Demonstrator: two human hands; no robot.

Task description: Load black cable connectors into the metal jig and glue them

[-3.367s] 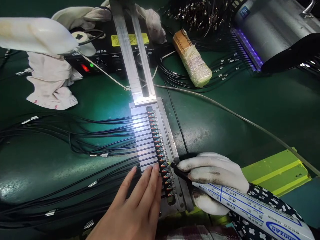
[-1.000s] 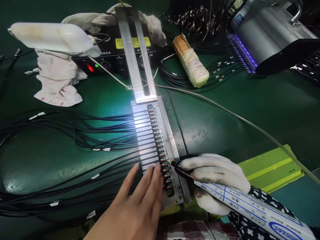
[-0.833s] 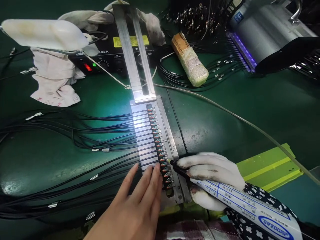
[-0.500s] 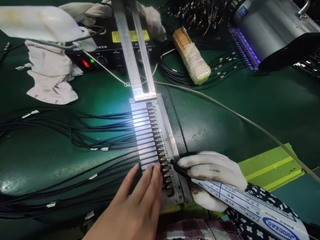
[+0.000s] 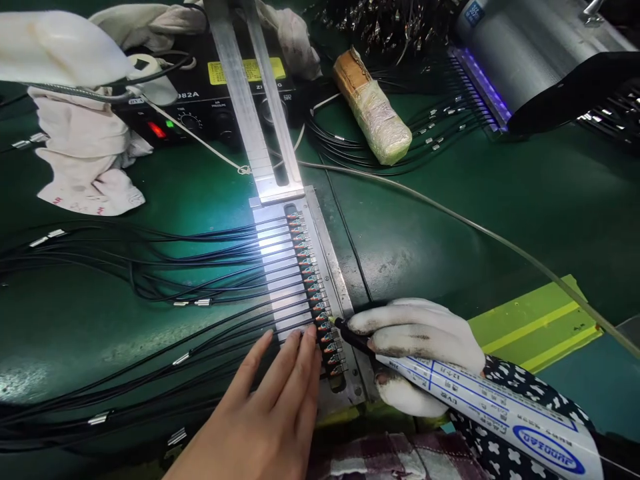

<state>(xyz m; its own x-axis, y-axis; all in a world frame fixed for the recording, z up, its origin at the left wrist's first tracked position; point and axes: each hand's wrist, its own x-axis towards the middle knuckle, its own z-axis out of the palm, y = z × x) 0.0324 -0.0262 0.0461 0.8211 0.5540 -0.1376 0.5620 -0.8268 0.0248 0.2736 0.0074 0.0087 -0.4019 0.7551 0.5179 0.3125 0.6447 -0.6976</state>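
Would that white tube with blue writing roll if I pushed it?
The tube looks rounded, so it might roll. It's straight in the right hand, so it's probably stiff. Its smooth-looking side could be slippery.

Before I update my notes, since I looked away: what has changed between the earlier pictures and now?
Nothing was taken hold of or let go; the view shifted, so the metal plate sits slightly further left in the picture. The right hand still holds the tube with its tip by the connectors, and the left hand still lies over the cables.
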